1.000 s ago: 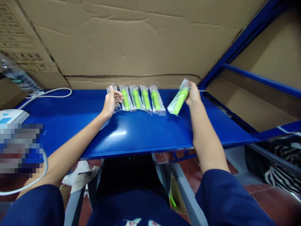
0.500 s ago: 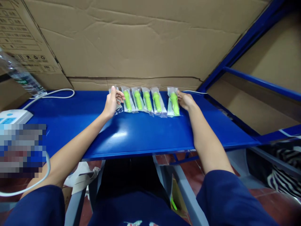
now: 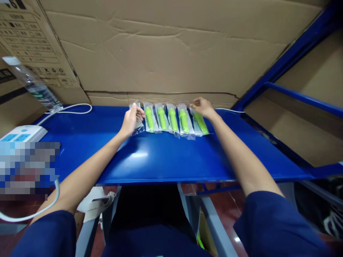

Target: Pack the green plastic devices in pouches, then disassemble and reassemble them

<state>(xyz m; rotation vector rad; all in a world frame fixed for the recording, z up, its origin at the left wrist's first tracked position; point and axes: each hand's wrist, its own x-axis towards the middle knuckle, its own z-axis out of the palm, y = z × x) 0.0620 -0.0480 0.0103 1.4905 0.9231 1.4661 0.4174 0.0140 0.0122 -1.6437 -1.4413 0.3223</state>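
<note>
A row of clear plastic bags lies along the back of the blue table. Most of them hold a bright green handle-shaped item with a wider top end. My left hand rests over the leftmost bag, its thumb up and fingers loosely apart; that bag's contents are largely hidden. At the row's other end, the fingertips of my right hand are bent together at the top of the rightmost bagged green item. This bag is slightly tilted and lies close against its neighbour.
Cardboard lines the back of the blue table. To the left are a leaning water bottle, a white power strip with a cable, and a pixelated patch. A blue frame bar runs along the right.
The rightmost bag has slid left, closing the gap to the row. My right hand has moved from its right side to its top. My left hand stays by the leftmost bag.
</note>
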